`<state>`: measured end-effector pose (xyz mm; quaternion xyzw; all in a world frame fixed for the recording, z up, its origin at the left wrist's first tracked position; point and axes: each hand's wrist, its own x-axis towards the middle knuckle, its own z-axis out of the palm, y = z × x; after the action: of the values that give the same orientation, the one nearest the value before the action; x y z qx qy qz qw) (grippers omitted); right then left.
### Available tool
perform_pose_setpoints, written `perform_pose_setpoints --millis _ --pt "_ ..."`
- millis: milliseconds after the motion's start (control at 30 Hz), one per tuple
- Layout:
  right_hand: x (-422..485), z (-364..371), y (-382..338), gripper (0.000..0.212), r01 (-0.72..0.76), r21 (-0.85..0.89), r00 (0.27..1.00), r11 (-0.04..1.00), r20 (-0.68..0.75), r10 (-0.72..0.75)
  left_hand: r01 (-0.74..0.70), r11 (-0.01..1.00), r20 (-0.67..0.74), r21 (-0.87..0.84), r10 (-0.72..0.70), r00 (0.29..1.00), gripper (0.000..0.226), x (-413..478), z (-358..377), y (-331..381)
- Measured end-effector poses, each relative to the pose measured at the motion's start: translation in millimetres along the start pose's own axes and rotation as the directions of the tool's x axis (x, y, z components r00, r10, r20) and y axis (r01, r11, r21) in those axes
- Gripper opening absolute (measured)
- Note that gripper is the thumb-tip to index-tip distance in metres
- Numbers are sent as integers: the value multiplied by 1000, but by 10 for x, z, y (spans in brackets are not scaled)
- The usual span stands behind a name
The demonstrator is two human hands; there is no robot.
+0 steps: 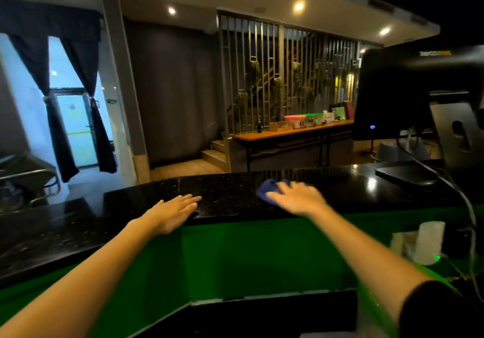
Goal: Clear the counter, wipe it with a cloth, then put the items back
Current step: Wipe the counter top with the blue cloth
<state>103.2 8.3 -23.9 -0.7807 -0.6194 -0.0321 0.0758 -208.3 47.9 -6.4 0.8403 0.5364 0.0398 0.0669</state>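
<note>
Step in hand, by my reading: wiping the glossy black speckled stone counter [230, 188] with the small crumpled blue cloth [269, 188]. The right hand [296, 197] lies over the cloth near the counter's middle. Its fingers are spread and fairly straight, pressing rather than gripping, as far as the blur allows. The cloth pokes out past the fingertips toward the counter's far edge. The left hand [175, 210] rests flat by the counter's front edge, fingers straight and together, holding nothing. It is apart from the cloth, with bare counter between. To do this well: press with the whole palm, overlap strokes, work from the counter's far edge to its front edge, and brace on the flat hand. At the counter's right end sits the flat black monitor base [404, 175]; strokes should stop short of it.
</note>
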Motion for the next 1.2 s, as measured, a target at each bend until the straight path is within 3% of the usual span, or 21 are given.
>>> perform_pose_setpoints --millis 133,267,467,600,733,833,900,1000,1133,1200 --pt "223 -124 675 82 -267 4 958 964 114 265 141 986 -14 88 -141 990 49 -18 -22 -338" --pt "562 -90 440 83 -354 -38 925 935 132 356 154 980 -2 126 -155 988 50 59 39 -318" --pt "820 46 -1070 83 -14 -30 991 999 135 18 136 973 -9 188 -136 991 49 52 47 -332" --pt "653 143 -2093 70 253 88 952 963 156 -264 148 979 -54 138 -142 988 49 23 32 -308" --pt "659 74 -1914 51 339 304 908 890 143 -395 106 992 -92 -76 -112 989 50 -7 -29 -347" --pt "926 34 -1099 45 175 308 969 935 112 -218 125 990 -30 -63 -127 991 59 -26 -85 -457" --pt "1086 24 -441 48 27 207 995 978 88 -46 143 988 0 54 -143 990 59 -23 -85 -546" --pt "1257 5 216 61 -171 91 974 981 168 154 97 963 46 253 -112 993 53 -27 -41 -587" --pt "1439 7 -8 76 -226 7 956 974 192 220 96 962 36 255 -109 993 54 24 -8 -602" --pt "1569 41 -439 80 -160 17 970 987 189 154 103 963 19 251 -111 994 54 52 4 -632"
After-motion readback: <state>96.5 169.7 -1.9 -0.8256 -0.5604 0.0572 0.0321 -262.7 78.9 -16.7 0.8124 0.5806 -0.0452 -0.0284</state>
